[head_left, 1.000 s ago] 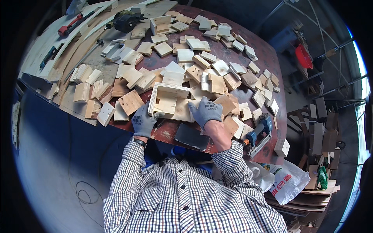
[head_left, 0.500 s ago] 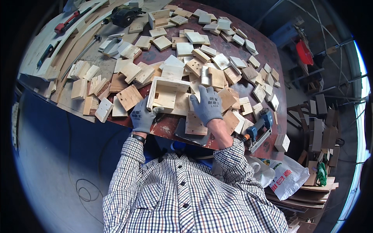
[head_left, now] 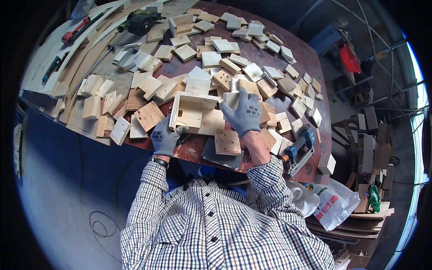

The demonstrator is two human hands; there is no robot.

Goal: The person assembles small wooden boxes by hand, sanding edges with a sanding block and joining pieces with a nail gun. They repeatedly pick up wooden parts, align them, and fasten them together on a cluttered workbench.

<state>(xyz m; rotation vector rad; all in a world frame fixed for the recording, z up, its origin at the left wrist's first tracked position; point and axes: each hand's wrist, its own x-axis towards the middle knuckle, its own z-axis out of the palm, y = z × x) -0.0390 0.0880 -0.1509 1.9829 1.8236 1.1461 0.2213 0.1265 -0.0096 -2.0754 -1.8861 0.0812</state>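
Note:
My gloved left hand [head_left: 164, 137] is closed on the lower left corner of a partly built wooden box [head_left: 192, 113], whose back and left sides stand up around a pale inner panel. To its right, my gloved right hand [head_left: 245, 114] has its thumb and fingers around a small pale wooden block [head_left: 231, 99]. This block sits just beside the box's right end. A square wooden piece with small dark holes [head_left: 227, 142] lies below the right hand, partly over a dark grey slab [head_left: 209, 154].
Loose wooden blocks [head_left: 220, 46] are strewn over the dark red table [head_left: 310, 54]. A blue nail gun [head_left: 300, 146] lies at the right near edge. At the far left are a black power tool [head_left: 140, 21], a hammer [head_left: 96, 65] and a red-handled tool [head_left: 75, 31].
My right hand has shifted slightly right, and a pale block now shows between its thumb and fingers. The left hand stays on the box, almost unmoved.

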